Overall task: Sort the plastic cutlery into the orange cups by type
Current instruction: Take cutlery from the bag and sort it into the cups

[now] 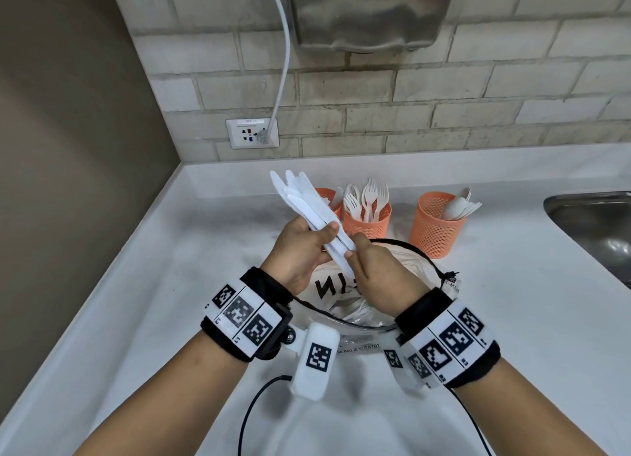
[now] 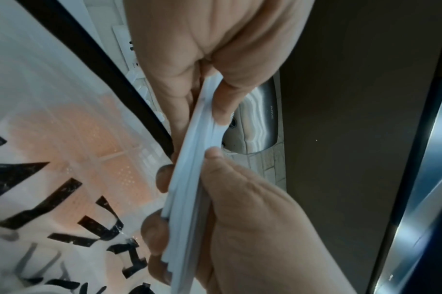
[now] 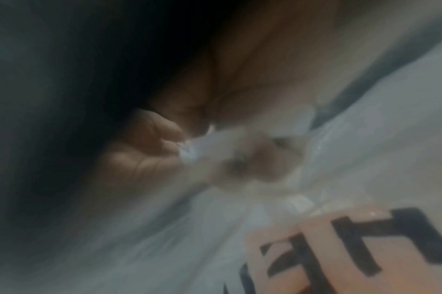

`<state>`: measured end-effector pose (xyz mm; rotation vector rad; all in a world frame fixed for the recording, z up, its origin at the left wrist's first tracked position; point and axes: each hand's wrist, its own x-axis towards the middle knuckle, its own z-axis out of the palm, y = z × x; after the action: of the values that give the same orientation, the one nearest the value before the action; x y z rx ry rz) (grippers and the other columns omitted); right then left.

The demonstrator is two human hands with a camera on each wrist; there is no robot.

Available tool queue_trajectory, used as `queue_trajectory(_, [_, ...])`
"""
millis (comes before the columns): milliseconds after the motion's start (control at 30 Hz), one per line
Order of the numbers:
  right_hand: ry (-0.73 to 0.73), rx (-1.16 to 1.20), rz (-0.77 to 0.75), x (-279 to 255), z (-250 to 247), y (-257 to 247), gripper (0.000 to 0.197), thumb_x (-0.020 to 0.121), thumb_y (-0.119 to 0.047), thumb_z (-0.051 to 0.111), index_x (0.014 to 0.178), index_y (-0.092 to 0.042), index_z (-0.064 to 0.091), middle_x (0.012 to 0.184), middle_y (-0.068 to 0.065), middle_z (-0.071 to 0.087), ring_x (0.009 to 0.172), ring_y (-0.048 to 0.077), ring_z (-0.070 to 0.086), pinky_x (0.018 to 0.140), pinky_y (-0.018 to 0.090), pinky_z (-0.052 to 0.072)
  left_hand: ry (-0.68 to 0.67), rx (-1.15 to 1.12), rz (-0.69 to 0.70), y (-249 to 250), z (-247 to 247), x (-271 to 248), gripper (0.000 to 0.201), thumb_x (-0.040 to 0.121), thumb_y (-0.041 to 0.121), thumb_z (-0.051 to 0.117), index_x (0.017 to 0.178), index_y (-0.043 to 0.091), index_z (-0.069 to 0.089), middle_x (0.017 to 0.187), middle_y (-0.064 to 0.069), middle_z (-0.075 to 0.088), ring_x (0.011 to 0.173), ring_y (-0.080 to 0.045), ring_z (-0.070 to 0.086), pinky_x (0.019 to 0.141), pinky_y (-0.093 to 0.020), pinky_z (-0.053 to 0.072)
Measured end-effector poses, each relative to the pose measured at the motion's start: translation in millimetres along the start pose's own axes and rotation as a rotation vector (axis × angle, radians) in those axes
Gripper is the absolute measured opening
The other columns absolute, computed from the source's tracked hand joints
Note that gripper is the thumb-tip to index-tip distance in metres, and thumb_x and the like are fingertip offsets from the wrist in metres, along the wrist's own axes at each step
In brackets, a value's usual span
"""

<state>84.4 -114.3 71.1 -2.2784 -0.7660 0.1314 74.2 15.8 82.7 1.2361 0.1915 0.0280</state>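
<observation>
Both of our hands meet above the white countertop (image 1: 512, 302) on one bundle of white plastic knives (image 1: 304, 203), blades fanned up and away toward the tiled wall. Our left hand (image 1: 300, 250) wraps the middle of the bundle, thumb pressed across the handles; the left wrist view shows the stacked handle edges (image 2: 189, 179) squeezed between thumb and fingers. Our right hand (image 1: 372, 268) pinches the lower handle ends between thumb and fingertips; the right wrist view is too blurred to add detail. Behind the knives stand three orange perforated plastic cups. The left cup (image 1: 329, 198) is partly hidden by the bundle, and something white shows in it, but we cannot tell what. The middle cup (image 1: 367, 221) holds white plastic forks (image 1: 367, 196) with tines up, and the right cup (image 1: 437, 227) holds white plastic spoons (image 1: 459, 206). Under our hands lies a translucent drawstring bag with black lettering (image 1: 403, 261). A steel sink (image 1: 594, 223) sits at the right.
</observation>
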Motion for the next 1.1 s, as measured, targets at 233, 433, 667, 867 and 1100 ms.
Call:
queue_trajectory(233, [-0.036,0.02,-0.03,4.2,-4.9,-1.7,0.029,0.101,-0.017,0.031,0.119,-0.001,0.046,0.061,-0.009,0.041,0.053,0.002,0.041,0.051,0.012,0.033,-0.051,0.006,-0.022,10.1,-8.6,3.1,0.019,0.092,0.009,0.053,0.078,0.014,0.063,0.064,0.006,0.071,0.062,-0.01,0.068,0.059,-0.029,0.059])
queue_trajectory(433, [-0.035,0.043,-0.022,1.3,-12.6,5.6,0.02,0.099,-0.021,0.039,0.103,-0.009,0.055,0.061,-0.007,0.047,0.054,0.007,0.047,0.051,0.017,0.034,-0.004,0.047,0.021,21.3,-18.7,6.1,0.013,0.093,0.008,0.051,0.084,0.007,0.06,0.079,-0.01,0.067,0.07,-0.02,0.067,0.056,-0.03,0.06])
queue_trajectory(667, [0.095,0.035,0.016,-3.0,-22.3,17.7,0.02,0.09,-0.012,0.056,0.108,-0.012,0.065,0.08,-0.006,0.063,0.053,0.001,0.052,0.053,0.006,0.04,0.092,-0.052,0.123,28.5,-30.9,8.1,0.022,0.095,0.009,0.048,0.076,0.008,0.06,0.06,-0.001,0.069,0.062,-0.018,0.069,0.054,-0.032,0.059])
queue_trajectory(867, [0.26,-0.038,-0.046,-7.5,-52.5,8.0,0.016,0.087,-0.008,0.058,0.1,-0.013,0.067,0.072,-0.021,0.054,0.055,0.01,0.053,0.057,0.008,0.04,0.168,-0.193,0.255,50.9,-36.6,18.5,0.019,0.096,0.008,0.047,0.079,0.009,0.055,0.059,0.005,0.068,0.06,-0.012,0.071,0.058,-0.03,0.059])
queue_trajectory(1100, [0.327,-0.07,-0.087,8.0,-105.2,-12.6,0.013,0.087,-0.011,0.059,0.096,-0.016,0.068,0.074,-0.012,0.057,0.066,0.019,0.059,0.059,0.002,0.039,0.279,-0.175,0.371,68.3,-44.2,50.5,0.014,0.095,0.007,0.051,0.082,0.013,0.055,0.059,0.011,0.068,0.079,-0.016,0.064,0.06,-0.026,0.06])
